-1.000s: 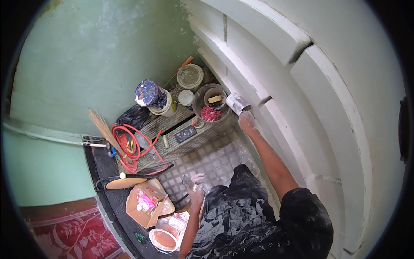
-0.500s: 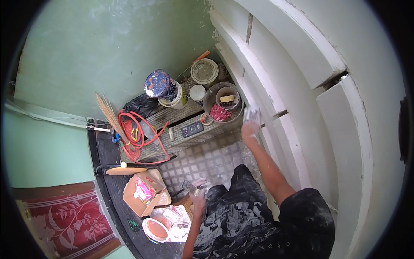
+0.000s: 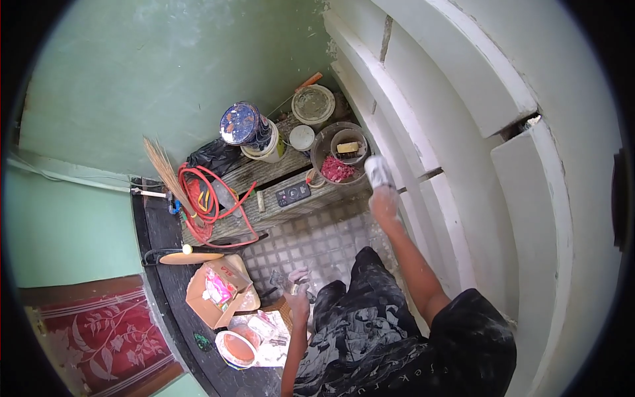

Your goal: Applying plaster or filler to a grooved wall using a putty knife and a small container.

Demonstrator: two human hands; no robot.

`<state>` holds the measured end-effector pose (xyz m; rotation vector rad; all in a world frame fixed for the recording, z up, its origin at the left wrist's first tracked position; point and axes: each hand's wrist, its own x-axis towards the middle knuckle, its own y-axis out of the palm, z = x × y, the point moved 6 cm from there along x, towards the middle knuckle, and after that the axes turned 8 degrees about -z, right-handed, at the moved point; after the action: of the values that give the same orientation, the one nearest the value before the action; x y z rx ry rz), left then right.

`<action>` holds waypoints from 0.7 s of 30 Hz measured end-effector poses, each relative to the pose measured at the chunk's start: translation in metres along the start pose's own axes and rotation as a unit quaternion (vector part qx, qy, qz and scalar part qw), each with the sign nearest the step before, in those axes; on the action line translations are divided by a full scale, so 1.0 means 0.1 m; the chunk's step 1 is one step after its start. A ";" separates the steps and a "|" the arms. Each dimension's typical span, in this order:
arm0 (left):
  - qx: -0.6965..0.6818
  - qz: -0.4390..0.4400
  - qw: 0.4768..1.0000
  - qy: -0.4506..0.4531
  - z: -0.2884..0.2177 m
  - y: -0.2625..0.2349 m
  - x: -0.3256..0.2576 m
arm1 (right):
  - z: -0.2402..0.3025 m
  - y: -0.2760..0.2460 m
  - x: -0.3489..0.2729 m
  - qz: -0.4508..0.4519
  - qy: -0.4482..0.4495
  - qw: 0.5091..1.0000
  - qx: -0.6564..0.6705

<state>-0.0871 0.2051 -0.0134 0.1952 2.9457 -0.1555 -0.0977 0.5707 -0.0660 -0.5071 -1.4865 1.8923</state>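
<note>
The right hand [image 3: 383, 198] reaches far, gripping a white pad [image 3: 378, 171] pressed to the white panelled wall [image 3: 423, 132] — right of the bowl [image 3: 338, 153]; the left hand [image 3: 297, 293], near, pinches a small tool [image 3: 279, 281] — details unclear.

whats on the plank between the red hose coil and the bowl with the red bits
In the head view, a small dark flat device with buttons lies on the wooden plank between the red hose coil and the bowl.
</note>
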 end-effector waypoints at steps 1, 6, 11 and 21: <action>-0.011 -0.002 1.000 -0.003 0.00 0.00 -0.01 | -0.02 -0.10 0.17 -0.095 -0.016 0.995 -0.002; -0.026 0.016 0.999 -0.023 0.05 0.05 -0.06 | -0.39 0.51 0.39 0.051 0.072 0.996 -0.004; 0.020 0.098 0.995 0.002 -0.01 0.23 -0.11 | -0.89 1.86 -0.96 0.027 -0.096 0.993 -0.061; 0.013 0.207 0.978 -0.037 0.33 0.22 -0.19 | -0.21 0.61 -3.06 0.242 0.023 0.964 0.105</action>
<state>-0.0597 0.2205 -0.0444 0.7791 2.7555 -0.1382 0.1151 0.3615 -0.1603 -0.8662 -1.1818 2.3599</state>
